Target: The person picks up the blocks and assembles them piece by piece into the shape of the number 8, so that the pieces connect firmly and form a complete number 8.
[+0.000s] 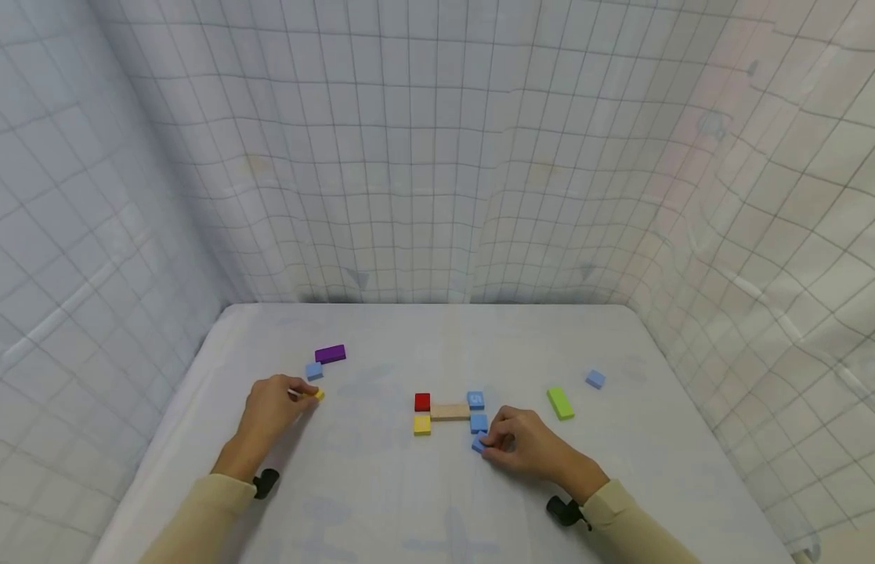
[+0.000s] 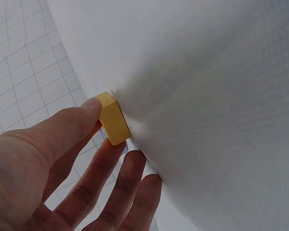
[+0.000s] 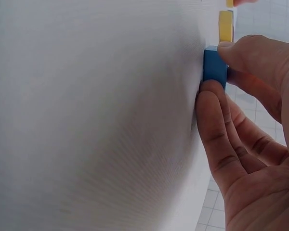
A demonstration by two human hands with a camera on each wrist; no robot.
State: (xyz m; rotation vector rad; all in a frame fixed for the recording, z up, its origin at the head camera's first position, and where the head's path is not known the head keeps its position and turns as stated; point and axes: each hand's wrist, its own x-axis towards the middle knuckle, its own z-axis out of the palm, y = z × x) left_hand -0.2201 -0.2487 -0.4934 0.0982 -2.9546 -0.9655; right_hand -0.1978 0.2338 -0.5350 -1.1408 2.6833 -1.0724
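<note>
Lower left of the frame, the person's left hand [image 1: 271, 403] pinches a small yellow square block [image 2: 114, 124] low against the white-covered counter [image 1: 381, 501], probably for steadiness. Right of lower centre, the right hand [image 1: 527, 443] grips a small blue square block [image 3: 214, 66] by its sides, seemingly for fine alignment just below another blue square block [image 1: 479, 424]. A tan wooden bar [image 1: 450, 413] lies left of that, apparently spacing the blue pieces from a red square block [image 1: 422, 402].

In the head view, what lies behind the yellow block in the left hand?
Beyond the yellow block, pinched by the left hand, lie a light blue block and, farther back, a purple block. The hand covers part of the yellow block; what lies beneath is hidden.
</note>
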